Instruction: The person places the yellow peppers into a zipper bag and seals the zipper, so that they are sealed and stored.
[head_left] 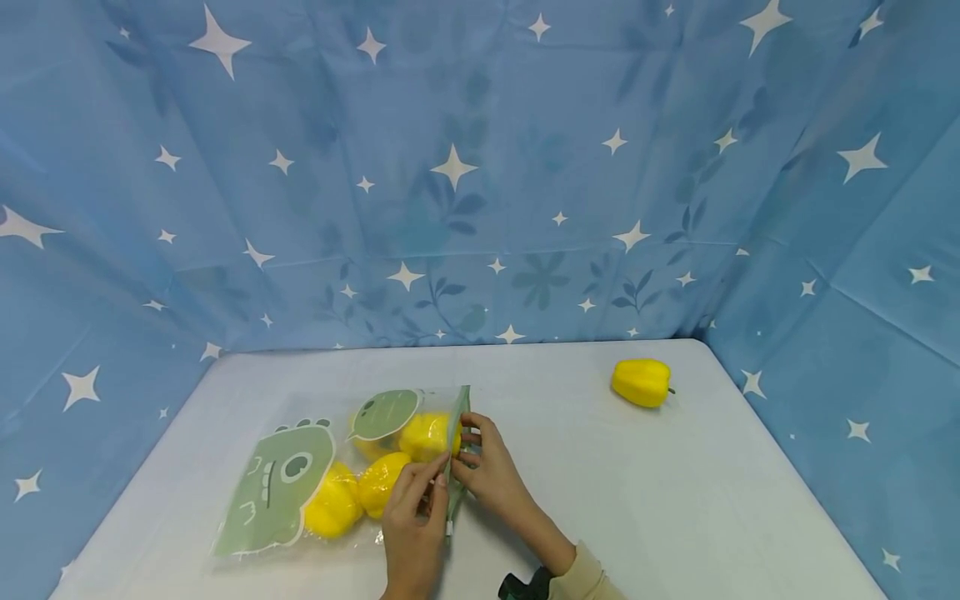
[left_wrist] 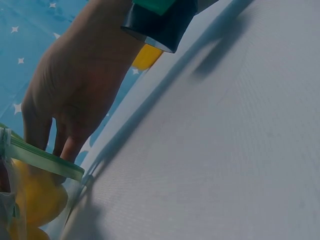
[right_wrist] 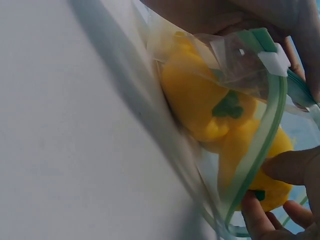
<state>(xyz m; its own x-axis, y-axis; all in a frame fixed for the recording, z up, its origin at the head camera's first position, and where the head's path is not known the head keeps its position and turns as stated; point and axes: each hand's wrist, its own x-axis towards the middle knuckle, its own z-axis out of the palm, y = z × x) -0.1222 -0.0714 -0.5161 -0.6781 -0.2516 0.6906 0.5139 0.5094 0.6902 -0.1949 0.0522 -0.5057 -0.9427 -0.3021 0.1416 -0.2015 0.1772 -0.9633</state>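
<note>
A clear zip bag (head_left: pixel 360 542) with green dinosaur prints lies on the table, its green-edged mouth facing right. Inside are several yellow bell peppers (head_left: pixel 332 502). My left hand (head_left: pixel 415 525) pinches the mouth's near edge, close to the white slider (right_wrist: pixel 275 61). At the mouth's far part, my right hand (head_left: pixel 491 467) has its thumb and fingers around the stem end of a yellow bell pepper (head_left: pixel 426 436). Its green stem (right_wrist: pixel 258 195) shows between those fingers in the right wrist view. Part of the left hand's grip is hidden behind the plastic.
Another yellow bell pepper (head_left: pixel 642 382) lies on its side at the white table's (head_left: pixel 600 467) back right. A blue star-patterned curtain (head_left: pixel 450 208) surrounds the table at the back and sides. A black wrist camera (head_left: pixel 525 586) sits on the right forearm.
</note>
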